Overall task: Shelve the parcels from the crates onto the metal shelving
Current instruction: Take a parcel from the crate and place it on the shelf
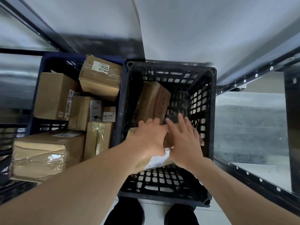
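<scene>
both hands, left hand [146, 135] and right hand [184, 140], fingers straight and together, rest on a parcel [154, 159] in the black crate [212, 111] at frame centre.

Both hands [164, 140] cover most of the parcel [154, 161] beneath; its label too blurred to read; shelving [253, 73] smeared.

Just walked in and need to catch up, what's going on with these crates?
A person is reaching both hands into the black plastic crate. The left hand and right hand rest on a brown cardboard parcel with a white label; a second brown parcel leans behind it. The blue plastic crate beside it is packed with boxes. The metal shelving stands alongside.
</scene>
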### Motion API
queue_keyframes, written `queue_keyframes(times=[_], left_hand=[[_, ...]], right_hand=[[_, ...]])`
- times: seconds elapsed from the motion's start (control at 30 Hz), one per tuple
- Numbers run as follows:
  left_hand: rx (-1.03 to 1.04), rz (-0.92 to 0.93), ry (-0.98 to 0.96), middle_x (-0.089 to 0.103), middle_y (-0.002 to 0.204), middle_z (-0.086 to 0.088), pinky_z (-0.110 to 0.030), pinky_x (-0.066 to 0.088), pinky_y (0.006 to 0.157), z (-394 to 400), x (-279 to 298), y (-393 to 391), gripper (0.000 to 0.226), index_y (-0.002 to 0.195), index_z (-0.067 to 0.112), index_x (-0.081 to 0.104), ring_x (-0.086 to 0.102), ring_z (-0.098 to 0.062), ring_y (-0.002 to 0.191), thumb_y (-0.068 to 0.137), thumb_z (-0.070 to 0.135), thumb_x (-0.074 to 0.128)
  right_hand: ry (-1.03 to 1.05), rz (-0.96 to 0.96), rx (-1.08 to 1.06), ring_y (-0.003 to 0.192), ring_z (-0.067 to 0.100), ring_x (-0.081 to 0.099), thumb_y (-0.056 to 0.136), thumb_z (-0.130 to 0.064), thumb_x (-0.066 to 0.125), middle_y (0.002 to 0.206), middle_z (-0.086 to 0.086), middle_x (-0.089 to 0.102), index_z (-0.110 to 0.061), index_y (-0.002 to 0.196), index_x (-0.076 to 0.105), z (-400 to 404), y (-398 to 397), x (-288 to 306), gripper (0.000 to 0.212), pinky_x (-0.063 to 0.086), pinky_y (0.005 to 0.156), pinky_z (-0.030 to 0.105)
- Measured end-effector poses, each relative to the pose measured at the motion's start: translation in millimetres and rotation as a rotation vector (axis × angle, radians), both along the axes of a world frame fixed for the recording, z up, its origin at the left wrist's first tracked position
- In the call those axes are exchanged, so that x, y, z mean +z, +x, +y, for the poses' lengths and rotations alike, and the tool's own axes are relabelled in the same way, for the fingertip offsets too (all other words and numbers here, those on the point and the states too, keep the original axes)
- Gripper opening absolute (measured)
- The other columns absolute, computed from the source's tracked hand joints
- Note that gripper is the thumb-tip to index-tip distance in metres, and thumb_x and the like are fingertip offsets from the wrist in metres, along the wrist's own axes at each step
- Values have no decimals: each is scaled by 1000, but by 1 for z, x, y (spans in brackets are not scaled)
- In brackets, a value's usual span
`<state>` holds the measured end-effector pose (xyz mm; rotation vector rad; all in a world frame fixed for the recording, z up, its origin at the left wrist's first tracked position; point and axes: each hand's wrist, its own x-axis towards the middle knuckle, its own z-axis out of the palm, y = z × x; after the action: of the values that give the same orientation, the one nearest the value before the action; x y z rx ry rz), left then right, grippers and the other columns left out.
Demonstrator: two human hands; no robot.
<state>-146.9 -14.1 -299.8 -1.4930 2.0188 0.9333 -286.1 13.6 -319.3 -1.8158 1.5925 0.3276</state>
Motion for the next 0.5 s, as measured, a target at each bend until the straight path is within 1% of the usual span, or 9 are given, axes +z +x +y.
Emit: queue_keyframes(times=[0.07,0.13,0.23,0.27,0.33,0.4,0.5], left_hand=[[-83,-9,-47,43,136,-5,-46,37,103,2,1,-5,83,142,23,42,42,-28,123,70,39,80],[-105,4,-72,45,135,-4,-45,38,101,2,1,-4,82,141,22,41,42,-27,121,71,38,80],[-113,52,-110,48,130,-2,-43,40,99,3,2,2,75,136,22,42,44,-25,116,71,36,78],[-115,61,-119,48,130,-2,-44,41,99,3,1,3,75,136,21,42,45,-25,115,71,36,77],[-122,80,-129,48,135,-3,-45,41,101,5,0,4,80,140,20,41,46,-26,117,71,38,77],[-139,86,-150,48,139,-3,-45,40,103,6,0,3,83,141,19,41,46,-27,120,71,42,78],[-141,118,-173,49,135,-4,-42,40,103,7,0,5,78,136,19,45,47,-26,119,71,47,77]], right_hand=[[67,5,37,154,21,-15,85,-18,68,168,-4,-13,-38,158,-6,2,-4,-5,106,2,126,50],[118,-22,12,156,23,-7,84,-26,70,169,-4,-3,-33,159,-1,3,-7,-8,103,8,125,52],[129,-49,-30,155,24,2,80,-30,74,168,-4,6,-35,157,5,7,-8,-13,104,17,121,57],[111,-41,-33,155,24,2,79,-31,75,167,-3,6,-37,156,4,8,-6,-15,105,19,120,58],[100,-30,-28,155,24,-2,79,-33,76,167,-3,2,-40,154,-5,9,-2,-20,111,18,119,59],[108,-48,-25,155,23,-5,81,-37,73,168,-6,-1,-37,156,-8,9,2,-22,111,18,120,59],[105,-59,-20,155,21,1,78,-42,73,164,-9,10,-34,157,3,4,6,-21,105,22,119,59]])
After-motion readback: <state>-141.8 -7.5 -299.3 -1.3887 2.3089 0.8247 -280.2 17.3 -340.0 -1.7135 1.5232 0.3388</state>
